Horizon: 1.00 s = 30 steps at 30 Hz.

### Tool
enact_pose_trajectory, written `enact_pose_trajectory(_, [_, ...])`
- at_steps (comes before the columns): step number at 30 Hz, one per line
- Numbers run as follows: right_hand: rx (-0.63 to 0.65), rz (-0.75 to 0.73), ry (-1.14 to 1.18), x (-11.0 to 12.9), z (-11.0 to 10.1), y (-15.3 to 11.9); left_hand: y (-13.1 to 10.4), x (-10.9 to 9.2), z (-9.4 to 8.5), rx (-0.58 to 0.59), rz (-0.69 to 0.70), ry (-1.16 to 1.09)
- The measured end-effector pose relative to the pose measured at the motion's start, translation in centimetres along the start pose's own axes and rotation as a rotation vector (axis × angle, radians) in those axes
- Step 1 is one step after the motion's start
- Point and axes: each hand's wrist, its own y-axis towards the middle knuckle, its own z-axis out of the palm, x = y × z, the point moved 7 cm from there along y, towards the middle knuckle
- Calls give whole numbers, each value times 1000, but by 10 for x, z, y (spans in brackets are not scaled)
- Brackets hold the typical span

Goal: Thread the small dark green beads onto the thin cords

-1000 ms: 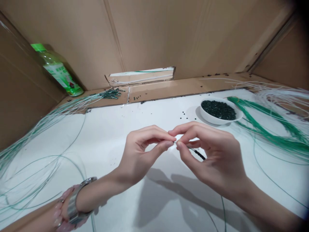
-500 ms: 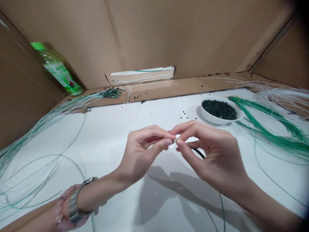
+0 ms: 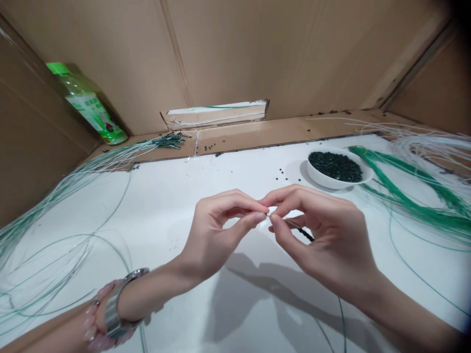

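Note:
My left hand [image 3: 224,230] pinches with thumb and index finger; whatever lies between these fingertips is too small to make out. Just to its right, the tips of my right hand [image 3: 324,233] are closed on a thin thread, and the two hands almost touch. Below the right fingers, a short strand of dark beads [image 3: 306,235] runs on this thread towards the palm. Thin green thread [image 3: 342,318] hangs beneath the right hand. Beyond that hand stands a white bowl [image 3: 324,182] filled with dark green beads [image 3: 335,166].
Green threads [image 3: 423,196] and white threads [image 3: 430,147] lie at the right. A bundle of threads with beaded ends [image 3: 171,140] stretches along the left. A green bottle [image 3: 93,113] leans against the cardboard wall [image 3: 228,49]. Loose beads [image 3: 281,171] dot the white surface [image 3: 165,191].
Both hands keep their pinch in nearly the same place. Slightly more bare thread shows between the right fingertips and the beaded strand.

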Motion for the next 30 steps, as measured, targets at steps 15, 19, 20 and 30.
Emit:
enact_pose_trajectory(15, [34, 42, -54, -4, -2, 3, 8, -7, -1, 101, -70, 72])
enact_pose_trajectory(19, [95, 38, -69, -4, 2, 2, 9, -10, 0, 145, -60, 153])
enact_pose_trajectory(20, [106, 35, -69, -4, 3, 2, 10, -10, 1, 151, -61, 170])
enact_pose_trajectory(30, [161, 69, -17, -8, 7, 2, 9, -6, 0, 144, -76, 112])
